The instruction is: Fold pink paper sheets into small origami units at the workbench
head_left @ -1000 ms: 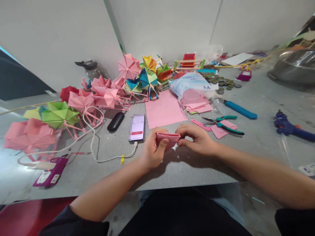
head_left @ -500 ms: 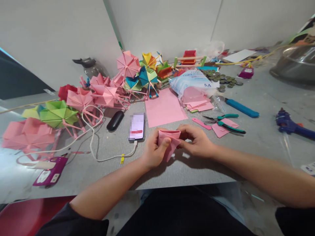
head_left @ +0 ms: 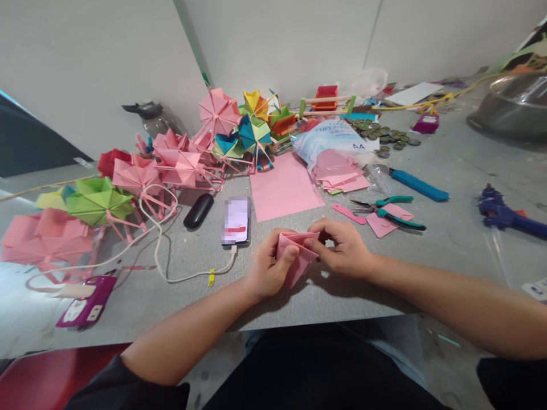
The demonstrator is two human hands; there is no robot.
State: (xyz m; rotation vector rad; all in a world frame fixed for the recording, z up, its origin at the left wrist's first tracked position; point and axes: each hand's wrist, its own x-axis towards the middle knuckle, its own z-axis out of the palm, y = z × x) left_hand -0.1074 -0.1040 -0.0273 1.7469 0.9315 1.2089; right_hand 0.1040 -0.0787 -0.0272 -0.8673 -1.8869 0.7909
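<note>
A folded piece of pink paper [head_left: 298,267] is held up between both hands, above the front edge of the table. My left hand [head_left: 270,266] grips its left side, thumb across the near face and fingers behind. My right hand [head_left: 342,249] pinches the upper right corner between thumb and fingers. The top of the fold gapes slightly between the hands. Just beyond lies a flat pink sheet [head_left: 285,191]. A phone [head_left: 236,221] on a white cable rests to the left of my left hand.
Folded paper umbrellas [head_left: 183,165] crowd the back left. Right of my hands lie pliers [head_left: 391,213], a pink cutter [head_left: 348,213], a blue cutter [head_left: 419,184] and a glue gun [head_left: 508,213]. A copy-paper bag [head_left: 333,142] and coins [head_left: 391,135] are behind; a black case [head_left: 199,211] lies left.
My right hand has drawn the paper's upper right corner outward and right, so the fold is wider at the top. My left hand keeps its grip. The view has shifted slightly.
</note>
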